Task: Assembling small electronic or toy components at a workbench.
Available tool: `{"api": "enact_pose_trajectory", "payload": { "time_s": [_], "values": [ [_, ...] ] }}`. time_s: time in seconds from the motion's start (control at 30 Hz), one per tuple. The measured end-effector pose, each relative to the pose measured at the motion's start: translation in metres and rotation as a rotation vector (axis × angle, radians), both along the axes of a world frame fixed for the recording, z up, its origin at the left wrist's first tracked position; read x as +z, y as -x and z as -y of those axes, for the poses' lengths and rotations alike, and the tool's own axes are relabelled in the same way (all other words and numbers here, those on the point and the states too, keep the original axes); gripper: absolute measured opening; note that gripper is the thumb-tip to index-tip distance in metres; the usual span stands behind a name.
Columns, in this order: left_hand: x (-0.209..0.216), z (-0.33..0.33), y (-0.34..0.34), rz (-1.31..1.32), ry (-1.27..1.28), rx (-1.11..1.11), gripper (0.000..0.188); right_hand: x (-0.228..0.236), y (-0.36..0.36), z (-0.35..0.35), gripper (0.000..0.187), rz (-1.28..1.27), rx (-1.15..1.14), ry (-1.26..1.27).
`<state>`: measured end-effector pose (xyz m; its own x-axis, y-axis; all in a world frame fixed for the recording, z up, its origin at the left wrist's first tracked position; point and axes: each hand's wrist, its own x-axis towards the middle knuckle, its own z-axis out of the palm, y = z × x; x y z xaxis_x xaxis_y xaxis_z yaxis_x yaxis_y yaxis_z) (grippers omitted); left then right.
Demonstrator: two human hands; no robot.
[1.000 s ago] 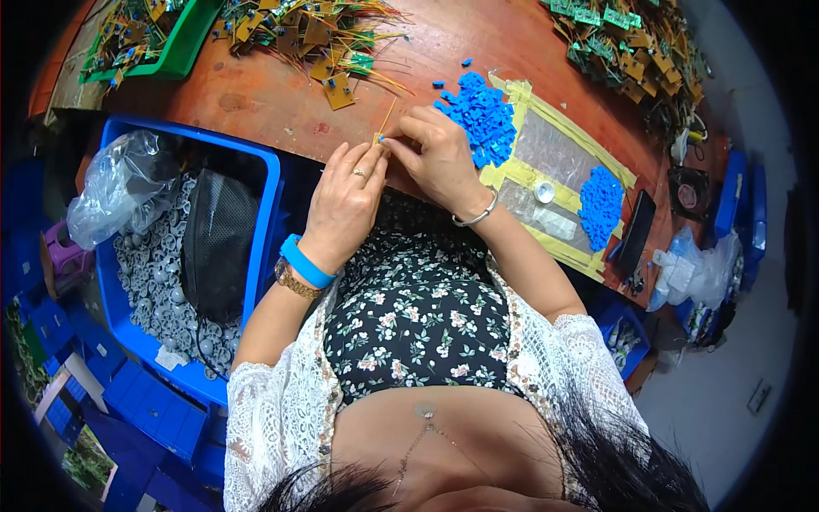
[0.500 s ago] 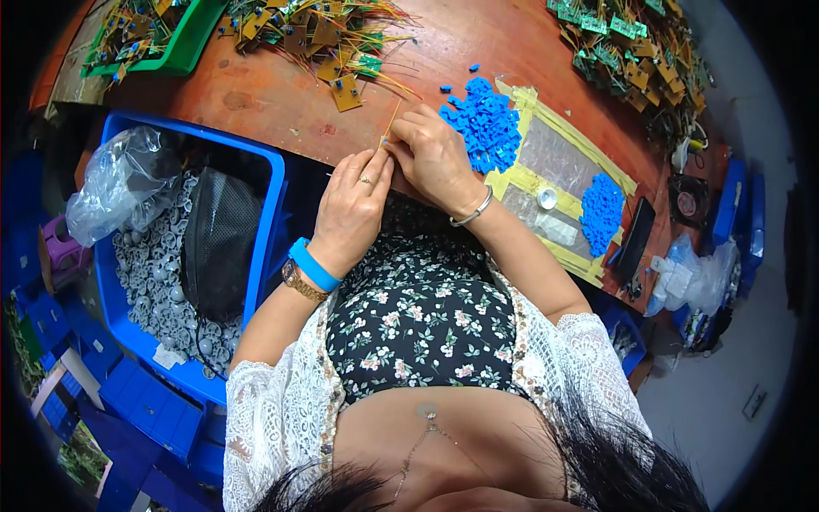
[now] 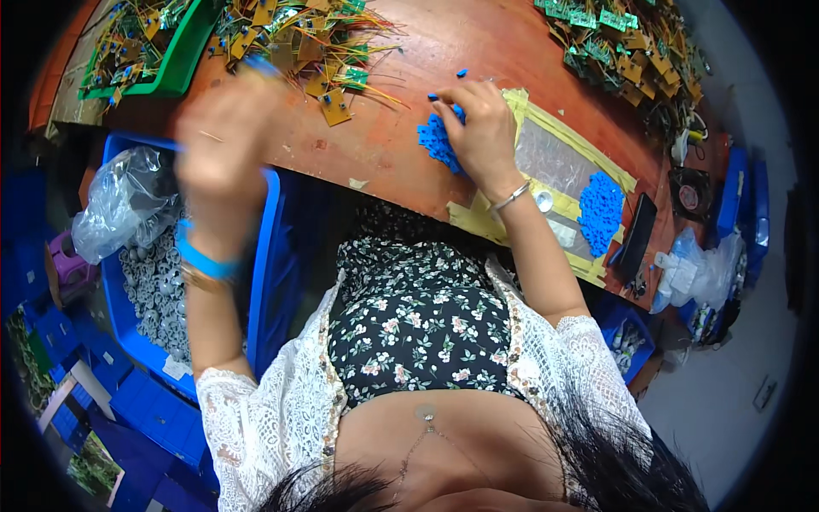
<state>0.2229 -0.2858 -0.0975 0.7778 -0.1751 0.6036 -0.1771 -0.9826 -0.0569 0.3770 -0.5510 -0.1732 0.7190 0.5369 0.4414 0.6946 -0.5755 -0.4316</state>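
So the left hand is a total blur right now, up over the table's near edge, and I can't tell if it's gripping anything; there's just a blue smear by its fingertips. The right hand is way sharper: fingers bent, thumb and index tips close together, hovering on or just over the heap of small blue pieces. Can't tell from this angle if it's actually pinching one. A loose blue piece sits right at those fingertips, and another blue bit lies just beyond the hand. Right of that hand there's a clear sheet held down with yellow tape, with a small round white container near the wrist and a second blue pile further right. Beyond the left hand and a bit to its right is a messy stack of wired circuit boards, one brown board poking out toward the right hand. A green tray full of more boards sits to the left hand's upper left. Below the left hand is a blue bin with grey rounded parts in it, plus a clear plastic bag at its far end.
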Motion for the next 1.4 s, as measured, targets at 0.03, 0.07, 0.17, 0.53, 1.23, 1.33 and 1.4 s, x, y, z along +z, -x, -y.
{"api": "enact_pose_trajectory", "payload": {
  "time_s": [0.03,0.07,0.17,0.53,1.23,1.33,1.4],
  "values": [
    [0.018,-0.024,-0.016,0.083,-0.131,0.187,0.038,-0.004,-0.008,-0.001,0.009,0.002,-0.009,0.003],
    [0.027,-0.040,-0.027,0.163,-0.263,0.380,0.039,-0.010,-0.013,-0.001,0.009,0.007,0.003,0.035],
    [0.001,-0.065,-0.042,0.261,-0.049,0.460,0.042,-0.020,-0.022,-0.006,0.008,0.035,0.029,0.068],
    [-0.106,0.067,-0.050,-0.143,0.559,0.504,0.038,0.000,0.039,-0.006,0.009,-0.241,0.266,0.219],
    [-0.081,0.091,0.007,-0.180,0.494,-0.084,0.028,-0.008,0.045,-0.005,0.012,0.036,0.186,0.139],
    [-0.087,0.101,0.023,-0.253,0.457,-0.073,0.027,-0.013,0.046,-0.003,0.013,-0.004,0.225,0.115],
    [-0.087,0.103,0.027,-0.289,0.393,-0.079,0.024,-0.010,0.046,-0.002,0.013,0.007,0.226,0.104]
  ]
}}
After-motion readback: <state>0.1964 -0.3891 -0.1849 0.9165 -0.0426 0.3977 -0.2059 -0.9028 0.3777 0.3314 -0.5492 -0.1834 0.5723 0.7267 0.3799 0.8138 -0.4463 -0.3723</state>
